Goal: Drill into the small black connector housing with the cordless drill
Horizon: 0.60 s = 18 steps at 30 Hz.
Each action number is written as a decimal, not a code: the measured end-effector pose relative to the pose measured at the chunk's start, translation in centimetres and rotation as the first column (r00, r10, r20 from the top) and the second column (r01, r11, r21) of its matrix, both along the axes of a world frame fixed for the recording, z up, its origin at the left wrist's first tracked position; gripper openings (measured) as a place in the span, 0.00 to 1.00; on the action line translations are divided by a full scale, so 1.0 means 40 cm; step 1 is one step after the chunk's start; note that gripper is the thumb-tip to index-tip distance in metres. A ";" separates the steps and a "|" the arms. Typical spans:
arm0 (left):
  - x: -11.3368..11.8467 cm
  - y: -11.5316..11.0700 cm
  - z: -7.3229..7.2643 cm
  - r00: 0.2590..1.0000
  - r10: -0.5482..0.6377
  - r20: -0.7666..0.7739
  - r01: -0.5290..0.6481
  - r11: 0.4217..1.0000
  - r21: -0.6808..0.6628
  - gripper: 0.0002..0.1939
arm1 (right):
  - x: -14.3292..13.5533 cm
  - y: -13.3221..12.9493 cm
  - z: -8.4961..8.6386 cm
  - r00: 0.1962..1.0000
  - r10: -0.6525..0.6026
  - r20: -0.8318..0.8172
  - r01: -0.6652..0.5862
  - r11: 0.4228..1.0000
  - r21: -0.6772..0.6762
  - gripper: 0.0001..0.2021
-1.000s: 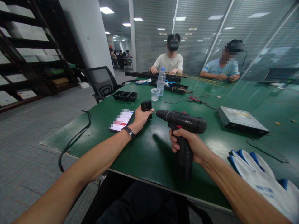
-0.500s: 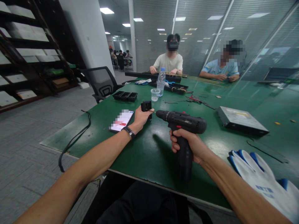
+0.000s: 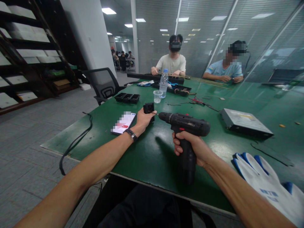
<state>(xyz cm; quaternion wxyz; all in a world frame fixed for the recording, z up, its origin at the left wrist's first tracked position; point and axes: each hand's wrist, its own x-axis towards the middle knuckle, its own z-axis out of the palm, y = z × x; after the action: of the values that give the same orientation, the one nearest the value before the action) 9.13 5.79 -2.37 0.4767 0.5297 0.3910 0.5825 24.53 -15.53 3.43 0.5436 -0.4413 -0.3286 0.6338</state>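
My right hand (image 3: 187, 142) is wrapped round the grip of a black cordless drill (image 3: 190, 123), its chuck pointing left. A thin bit runs from the chuck toward a small black block-shaped part (image 3: 149, 108), which my left hand (image 3: 143, 121) grips upright over the table. My left thumb lies beside the bit's tip; whether the bit touches the part, I cannot tell. Just left of my left hand lies a phone (image 3: 124, 123) with its screen lit.
On the green table (image 3: 142, 158) are a clear cup (image 3: 157, 96), a water bottle (image 3: 163, 84), a black compartment tray (image 3: 127, 98), a metal-cased drive (image 3: 247, 122) and white-and-blue gloves (image 3: 268, 186). Two people sit across. A black strap (image 3: 78, 139) hangs over the left edge.
My hands, the drill and the black part hold practically the same position. Across the table, the person on the right has shifted their head slightly.
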 end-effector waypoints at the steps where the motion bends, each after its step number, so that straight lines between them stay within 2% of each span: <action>1: 0.000 0.000 0.000 1.000 0.001 -0.001 -0.001 1.000 0.003 0.20 | 0.000 0.000 0.000 1.000 0.002 -0.001 -0.002 1.000 -0.001 0.09; 18: -0.003 -0.001 -0.001 1.000 -0.006 -0.001 0.006 1.000 0.008 0.19 | 0.000 0.000 -0.002 1.000 0.008 -0.012 -0.008 1.000 0.002 0.08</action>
<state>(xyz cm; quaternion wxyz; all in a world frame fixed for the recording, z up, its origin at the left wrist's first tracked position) 9.02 5.73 -2.40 0.4762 0.5329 0.3873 0.5824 24.53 -15.53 3.33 0.5434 -0.4356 -0.3280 0.6383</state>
